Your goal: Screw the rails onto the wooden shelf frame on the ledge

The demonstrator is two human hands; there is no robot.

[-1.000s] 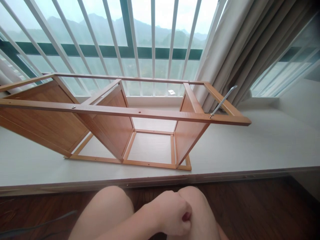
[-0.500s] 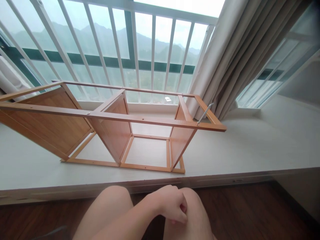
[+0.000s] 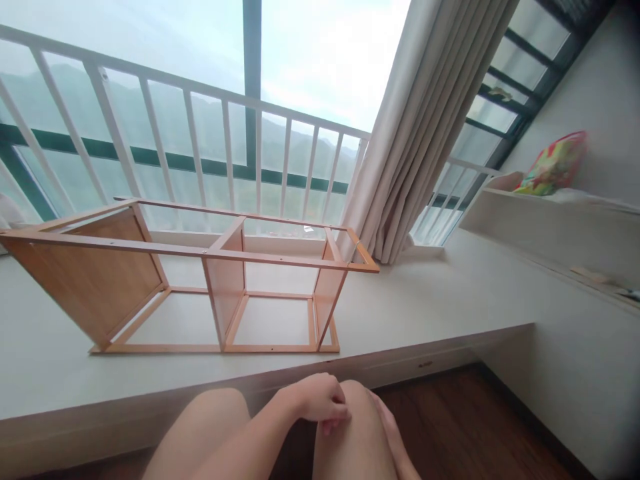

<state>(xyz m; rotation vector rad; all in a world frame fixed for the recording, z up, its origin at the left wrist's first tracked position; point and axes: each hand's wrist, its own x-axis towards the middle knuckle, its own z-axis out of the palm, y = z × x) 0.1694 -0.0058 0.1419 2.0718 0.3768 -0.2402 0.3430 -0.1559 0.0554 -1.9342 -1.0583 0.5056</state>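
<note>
A light wooden shelf frame (image 3: 200, 251) lies on its side on the white window ledge (image 3: 440, 300), well beyond my hands. My left hand (image 3: 317, 399) rests on my right knee at the bottom centre, its fingers curled into a loose fist; whether anything is inside is hidden. Only part of my right hand (image 3: 393, 433) shows, lying flat along the outer side of the same knee with its fingers stretched out. Neither hand touches the frame.
A white railing (image 3: 150, 127) and window stand behind the ledge. A beige curtain (image 3: 415, 127) hangs just right of the frame. At the right, a white wall shelf (image 3: 525, 220) carries a colourful bag (image 3: 553, 163). Dark wooden floor (image 3: 465, 427) lies below.
The view has lifted and pulled back, so the frame looks smaller and the wall shelf has come into sight. My left hand stays on the knee; part of my right hand now shows.
</note>
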